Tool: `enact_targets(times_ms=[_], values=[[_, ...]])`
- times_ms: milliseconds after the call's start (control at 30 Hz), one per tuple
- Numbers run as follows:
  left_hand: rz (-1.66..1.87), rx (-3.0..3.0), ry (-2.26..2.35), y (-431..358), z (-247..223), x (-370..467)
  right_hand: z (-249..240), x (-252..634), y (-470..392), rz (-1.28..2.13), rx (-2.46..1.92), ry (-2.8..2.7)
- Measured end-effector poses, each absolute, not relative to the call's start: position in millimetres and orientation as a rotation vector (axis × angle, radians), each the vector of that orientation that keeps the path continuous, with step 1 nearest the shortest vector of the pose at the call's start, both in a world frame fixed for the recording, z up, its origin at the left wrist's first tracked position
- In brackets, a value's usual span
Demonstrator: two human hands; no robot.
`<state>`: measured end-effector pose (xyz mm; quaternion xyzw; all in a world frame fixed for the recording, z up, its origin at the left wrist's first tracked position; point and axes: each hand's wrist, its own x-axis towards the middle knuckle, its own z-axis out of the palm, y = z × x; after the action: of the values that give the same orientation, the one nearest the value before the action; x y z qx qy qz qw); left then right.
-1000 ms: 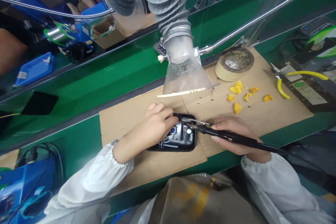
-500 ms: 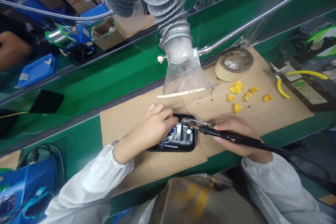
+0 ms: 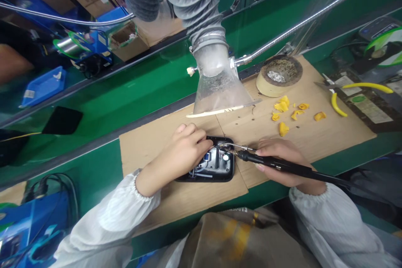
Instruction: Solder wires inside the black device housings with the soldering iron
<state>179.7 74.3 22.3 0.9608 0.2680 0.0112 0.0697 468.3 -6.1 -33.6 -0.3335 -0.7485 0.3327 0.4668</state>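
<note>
A black plastic housing (image 3: 220, 175) with small electronic parts and wires inside lies on the cardboard sheet. My left hand (image 3: 188, 146) rests over its left part, fingers curled and closed at the upper edge; what they pinch is hidden. In my right hand (image 3: 281, 159) is a black soldering iron (image 3: 264, 160), held from the right with its tip inside the housing near the upper right corner. A thin metal tube (image 3: 240, 146) runs alongside the iron from my right fingers to the same spot. A white round part (image 3: 225, 157) sits just below the tip.
A fume extraction hood (image 3: 220, 92) hangs just behind the housing. To the right are yellow scraps (image 3: 283, 129), a round tip-cleaning pot (image 3: 279, 76) and yellow-handled pliers (image 3: 337, 98). Beyond the bench edge are a solder spool (image 3: 70, 45), a blue tray (image 3: 44, 86) and a co-worker's hand (image 3: 12, 65).
My hands and the iron stay almost in place. The pale haze near the iron tip has thinned. Another person's hand has come into view at the upper left.
</note>
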Motion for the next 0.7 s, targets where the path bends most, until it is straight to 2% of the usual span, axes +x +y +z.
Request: enact_targets(times_ms=[700], values=[[0.032, 2.873, 0.792, 73.9, 22.5, 180.1, -39.9, 467.2, -3.4, 0.77, -0.788, -1.92]])
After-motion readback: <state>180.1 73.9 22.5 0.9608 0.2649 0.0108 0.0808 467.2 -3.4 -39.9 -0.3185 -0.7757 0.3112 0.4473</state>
